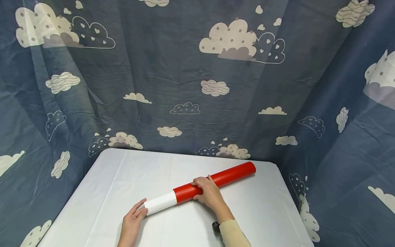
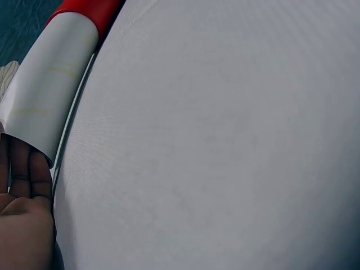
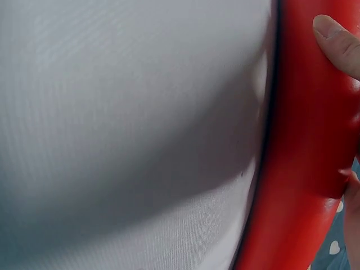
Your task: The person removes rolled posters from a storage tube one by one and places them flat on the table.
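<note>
Red tube (image 1: 236, 175): gripped near the middle with the right hand (image 1: 211, 195), with the thumb (image 3: 337, 45) on the near side and partly spread fingers bent over the top. Pinched the open left end of the white tube (image 1: 160, 203) with the left hand (image 1: 131, 223), only slightly closed; could not tell whether reaching inside the opening or just beneath. Held both hands' pieces in one straight line, with the white tube running into the left end of the red tube. Slanted both across the white worktop (image 1: 262, 212), from near left to far right. Wore a beige sleeve (image 1: 234, 235) on the right arm, beside a small black rounded object (image 1: 215, 226). Saw beyond and on both sides a dark blue curtain (image 1: 154, 61), printed with pale clouds (image 1: 228, 37).
</note>
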Tool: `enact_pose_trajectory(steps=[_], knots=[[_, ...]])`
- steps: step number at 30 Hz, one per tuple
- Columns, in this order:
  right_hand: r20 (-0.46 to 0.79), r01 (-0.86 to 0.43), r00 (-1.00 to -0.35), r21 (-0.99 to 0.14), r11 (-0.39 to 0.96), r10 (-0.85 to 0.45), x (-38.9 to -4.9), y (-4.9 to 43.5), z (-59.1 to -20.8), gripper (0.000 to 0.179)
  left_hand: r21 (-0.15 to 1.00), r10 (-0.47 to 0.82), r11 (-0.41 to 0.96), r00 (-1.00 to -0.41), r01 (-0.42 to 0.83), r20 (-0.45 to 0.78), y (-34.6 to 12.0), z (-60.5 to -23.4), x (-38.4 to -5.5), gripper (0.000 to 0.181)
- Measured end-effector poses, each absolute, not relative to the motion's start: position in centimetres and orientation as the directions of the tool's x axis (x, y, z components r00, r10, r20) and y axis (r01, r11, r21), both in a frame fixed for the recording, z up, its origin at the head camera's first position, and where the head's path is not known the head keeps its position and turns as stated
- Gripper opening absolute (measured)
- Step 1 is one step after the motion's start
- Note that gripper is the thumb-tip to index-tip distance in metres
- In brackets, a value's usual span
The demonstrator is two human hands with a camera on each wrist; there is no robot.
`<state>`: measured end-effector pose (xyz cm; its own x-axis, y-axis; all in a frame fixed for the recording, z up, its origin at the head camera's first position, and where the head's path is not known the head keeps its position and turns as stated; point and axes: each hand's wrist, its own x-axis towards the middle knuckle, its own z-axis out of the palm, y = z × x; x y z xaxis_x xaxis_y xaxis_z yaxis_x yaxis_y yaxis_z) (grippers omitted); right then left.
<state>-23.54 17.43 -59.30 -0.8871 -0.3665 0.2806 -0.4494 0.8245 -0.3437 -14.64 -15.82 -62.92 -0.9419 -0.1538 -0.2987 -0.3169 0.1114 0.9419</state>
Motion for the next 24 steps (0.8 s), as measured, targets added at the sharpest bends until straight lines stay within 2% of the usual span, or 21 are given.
enact_pose_trajectory(steps=[9, 24], knots=[[0.29, -0.443, -0.889, -0.35, 0.826, -0.354, -23.8, 17.9, -59.4, 0.057, 0.945, -0.157, 0.049, -0.937, -0.323, -0.312, -15.8, -63.2, -14.9, 0.064], [0.261, -0.404, -0.91, -0.393, 0.826, -0.322, -23.9, 18.9, -59.2, 0.058, 0.95, -0.157, 0.05, -0.941, -0.31, -0.299, -15.7, -63.2, -14.8, 0.063]])
